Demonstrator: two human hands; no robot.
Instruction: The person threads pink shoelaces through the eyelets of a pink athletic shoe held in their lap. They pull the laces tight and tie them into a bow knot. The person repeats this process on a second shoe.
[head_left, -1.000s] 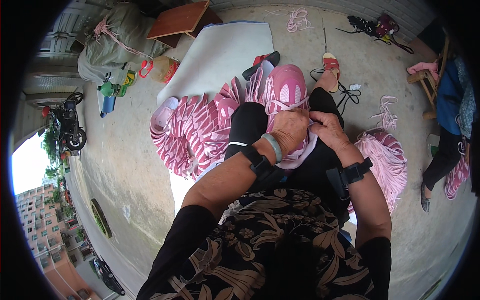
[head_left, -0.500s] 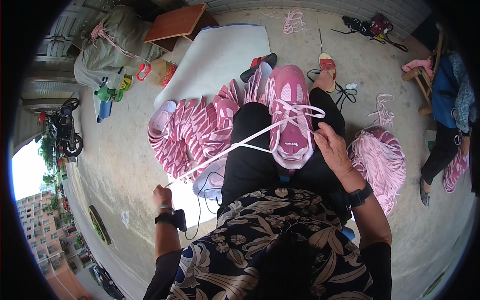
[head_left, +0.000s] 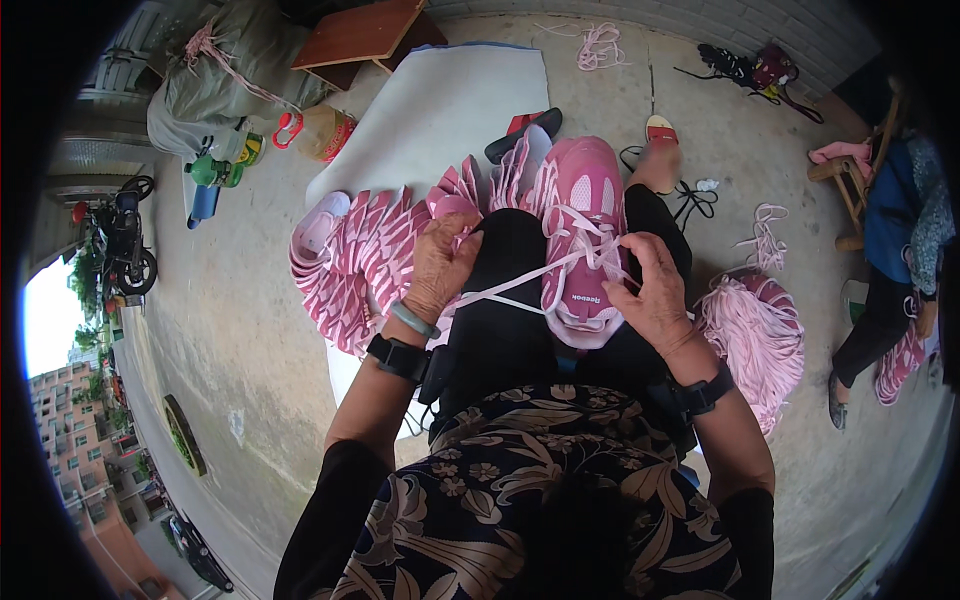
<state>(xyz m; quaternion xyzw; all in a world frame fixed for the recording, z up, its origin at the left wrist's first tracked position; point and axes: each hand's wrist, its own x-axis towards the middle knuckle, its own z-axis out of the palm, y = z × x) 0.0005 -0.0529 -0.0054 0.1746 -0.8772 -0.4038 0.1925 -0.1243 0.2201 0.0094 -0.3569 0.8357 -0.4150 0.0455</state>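
Note:
A pink sneaker (head_left: 585, 195) rests on my black-trousered lap, its toe toward me and its pale pink shoelace (head_left: 520, 281) threaded across the front. My right hand (head_left: 655, 295) is at the shoe's right side, finger and thumb curved around the lace near the crossing. My left hand (head_left: 445, 262) is raised over my left thigh, beside the row of shoe uppers, fingers loosely bent with a gap at the thumb. The lace runs from the shoe toward that wrist, where its end is hidden. Several pink and white shoe uppers (head_left: 370, 255) are stacked in a curve on the left.
A large bundle of pink laces (head_left: 750, 340) lies at my right, with a loose lace (head_left: 767, 232) beyond it. Ahead are a white sheet (head_left: 430, 120), a dark slipper (head_left: 525, 137) and a wooden board (head_left: 360, 40). Another person (head_left: 890, 230) sits at the far right.
My left hand has come in from the far left, where it held the lace taut, to beside the shoe. The lace has slackened. My right hand has shifted slightly left onto the lacing.

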